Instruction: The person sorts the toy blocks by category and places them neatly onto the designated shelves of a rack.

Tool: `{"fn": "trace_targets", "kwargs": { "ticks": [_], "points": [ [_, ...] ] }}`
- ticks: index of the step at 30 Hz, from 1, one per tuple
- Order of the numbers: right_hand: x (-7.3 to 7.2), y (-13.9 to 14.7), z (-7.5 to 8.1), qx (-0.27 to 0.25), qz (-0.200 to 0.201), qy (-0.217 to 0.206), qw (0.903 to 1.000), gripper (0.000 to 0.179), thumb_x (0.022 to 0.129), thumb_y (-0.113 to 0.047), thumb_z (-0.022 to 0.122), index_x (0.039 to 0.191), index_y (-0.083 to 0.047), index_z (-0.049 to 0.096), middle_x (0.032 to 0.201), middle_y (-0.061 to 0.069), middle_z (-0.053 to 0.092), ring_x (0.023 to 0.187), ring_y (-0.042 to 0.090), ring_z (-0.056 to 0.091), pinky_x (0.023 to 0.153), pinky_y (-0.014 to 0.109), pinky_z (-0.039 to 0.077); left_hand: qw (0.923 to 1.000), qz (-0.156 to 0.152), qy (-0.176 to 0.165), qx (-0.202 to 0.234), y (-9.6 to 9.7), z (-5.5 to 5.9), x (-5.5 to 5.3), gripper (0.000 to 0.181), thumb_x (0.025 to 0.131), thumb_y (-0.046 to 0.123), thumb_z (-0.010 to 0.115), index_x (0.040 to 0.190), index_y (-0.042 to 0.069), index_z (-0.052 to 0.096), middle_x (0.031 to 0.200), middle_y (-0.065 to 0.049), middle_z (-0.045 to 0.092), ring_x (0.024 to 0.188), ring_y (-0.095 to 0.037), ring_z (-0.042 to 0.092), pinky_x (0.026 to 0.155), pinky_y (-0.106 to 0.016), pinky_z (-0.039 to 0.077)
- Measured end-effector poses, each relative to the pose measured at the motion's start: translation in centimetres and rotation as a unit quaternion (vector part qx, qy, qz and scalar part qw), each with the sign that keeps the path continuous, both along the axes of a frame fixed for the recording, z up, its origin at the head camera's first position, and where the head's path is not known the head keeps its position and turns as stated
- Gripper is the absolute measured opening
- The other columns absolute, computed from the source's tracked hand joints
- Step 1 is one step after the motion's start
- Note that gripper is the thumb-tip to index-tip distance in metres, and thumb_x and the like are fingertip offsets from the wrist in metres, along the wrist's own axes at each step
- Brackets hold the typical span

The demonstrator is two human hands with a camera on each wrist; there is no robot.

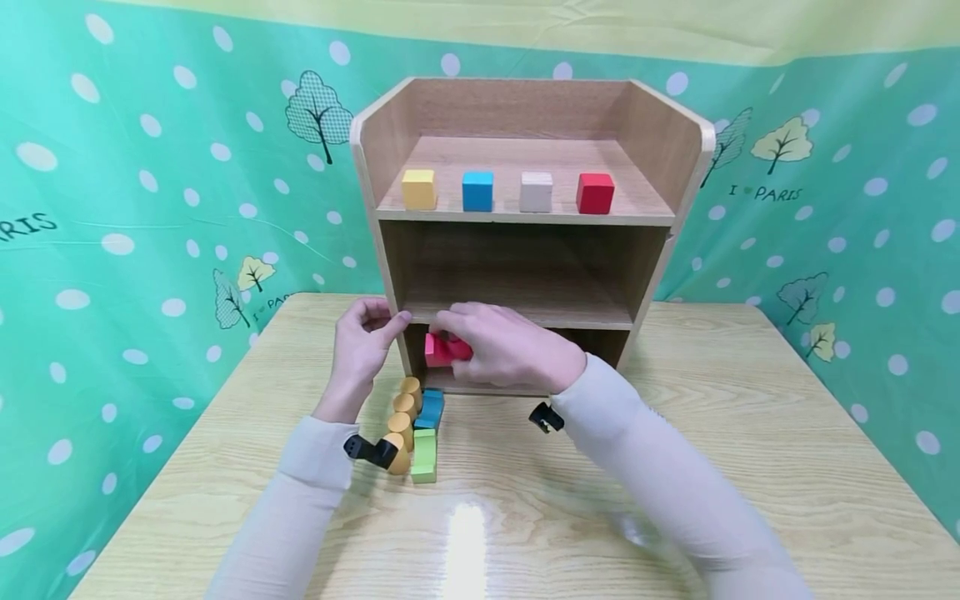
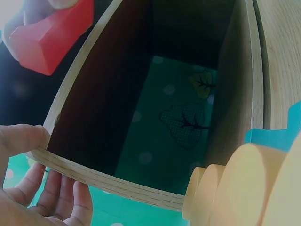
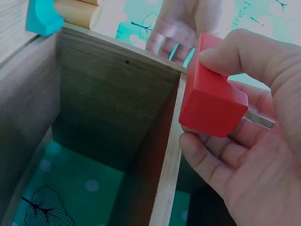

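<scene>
My right hand (image 1: 510,346) grips a red block (image 1: 442,350) with a curved cutout, in front of the lower opening of the wooden shelf (image 1: 525,215). In the right wrist view the thumb presses one side of the red block (image 3: 211,101) and the fingers lie behind it. My left hand (image 1: 362,346) holds the left side edge of the shelf near the middle board. The left wrist view shows its thumb (image 2: 23,139) on one face of the edge and its fingers (image 2: 51,193) on the other.
On the top shelf stand a yellow cube (image 1: 420,190), a blue cube (image 1: 477,192), a white cube (image 1: 536,192) and a red cube (image 1: 595,193). Several yellow cylinders (image 1: 405,406), a blue block (image 1: 430,408) and a green block (image 1: 424,456) sit on the table before the shelf's left side.
</scene>
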State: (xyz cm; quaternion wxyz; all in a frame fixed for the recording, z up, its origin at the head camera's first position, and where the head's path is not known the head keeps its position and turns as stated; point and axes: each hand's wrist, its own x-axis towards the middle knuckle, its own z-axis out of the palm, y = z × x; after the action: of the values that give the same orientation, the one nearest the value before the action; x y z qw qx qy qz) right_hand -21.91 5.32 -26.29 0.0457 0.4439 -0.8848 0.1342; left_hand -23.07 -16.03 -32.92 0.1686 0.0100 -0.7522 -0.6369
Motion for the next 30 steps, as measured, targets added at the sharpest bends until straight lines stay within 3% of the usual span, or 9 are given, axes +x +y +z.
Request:
{"fn": "trace_targets", "kwargs": {
  "ticks": [15, 30],
  "points": [
    [-2.3, -0.7, 1.5, -0.042, -0.001, 0.004, 0.9991, 0.053, 0.073, -0.022, 0.082, 0.120, -0.015, 0.057, 0.104, -0.003, 0.057, 0.090, 0.011, 0.051, 0.075, 0.022, 0.048, 0.9999, 0.000, -0.012, -0.002, 0.0, 0.2, 0.3, 0.038, 0.084, 0.023, 0.075, 0.111, 0.005, 0.056, 0.104, -0.007, 0.057, 0.097, -0.021, 0.053, 0.079, -0.024, 0.048],
    [-4.4, -1.5, 1.1, -0.069, -0.009, -0.025, 0.9973, 0.051, 0.078, -0.021, 0.078, 0.123, -0.011, 0.055, 0.110, 0.001, 0.057, 0.093, 0.014, 0.052, 0.079, 0.024, 0.050, 1.0000, -0.001, -0.007, -0.005, 0.0, 0.1, 0.2, 0.037, 0.084, 0.023, 0.074, 0.112, 0.005, 0.056, 0.105, -0.007, 0.056, 0.096, -0.021, 0.052, 0.080, -0.025, 0.047]
  ]
}}
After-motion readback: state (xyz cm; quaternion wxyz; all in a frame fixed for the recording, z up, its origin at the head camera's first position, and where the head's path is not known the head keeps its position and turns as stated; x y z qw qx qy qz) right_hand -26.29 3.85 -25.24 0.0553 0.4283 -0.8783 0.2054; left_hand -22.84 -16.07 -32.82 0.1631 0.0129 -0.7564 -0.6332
